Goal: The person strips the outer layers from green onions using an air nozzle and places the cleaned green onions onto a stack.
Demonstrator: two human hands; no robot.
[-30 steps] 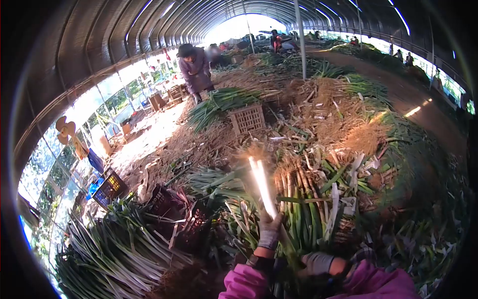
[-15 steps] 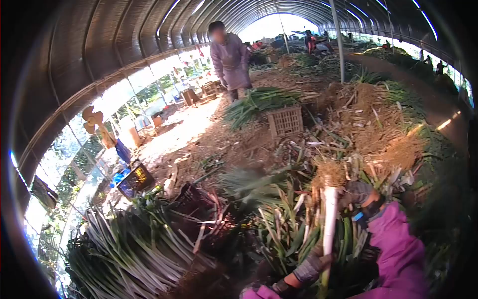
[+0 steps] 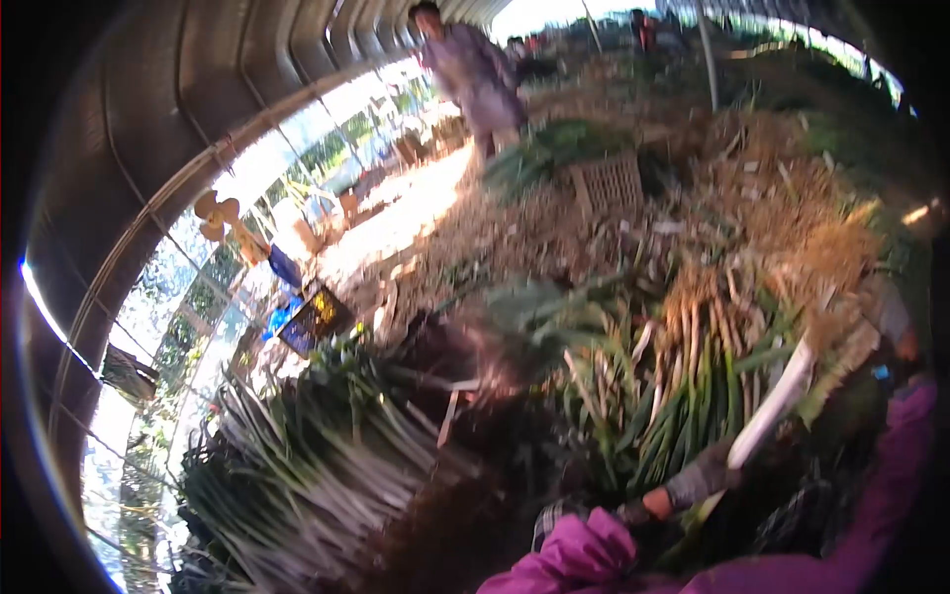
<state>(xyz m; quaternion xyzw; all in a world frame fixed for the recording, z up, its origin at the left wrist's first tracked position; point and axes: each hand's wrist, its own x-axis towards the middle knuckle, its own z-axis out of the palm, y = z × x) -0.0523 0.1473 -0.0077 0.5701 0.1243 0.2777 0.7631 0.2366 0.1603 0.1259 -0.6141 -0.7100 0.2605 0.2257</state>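
My left hand [image 3: 705, 475], in a grey glove, is wrapped round the white stalk of a thick leek [image 3: 772, 406]. The leek slants up to the right, its bushy roots [image 3: 829, 315] at the top. My right hand [image 3: 889, 312], gloved and blurred, is beside the root end. A broad pale leaf [image 3: 839, 374] hangs from it along the stalk, and its fingers seem closed on that leaf. Several unpeeled leeks [image 3: 698, 366] lie just beyond my left hand, roots away from me. On the left is a large heap of leeks with white stalks [image 3: 327, 475].
A person [image 3: 475, 74] stands farther off, near a tan crate [image 3: 609, 183] beside piled greens [image 3: 554, 153]. A dark crate [image 3: 315, 322] and a fan [image 3: 218, 216] are at the left. Soil and leek scraps cover the ground. A pole [image 3: 709, 59] rises behind.
My right hand has moved right and up, away from the stalk, with the pale leaf. The leek has tilted right in my left hand. The view has shifted and the distant person's posture differs.
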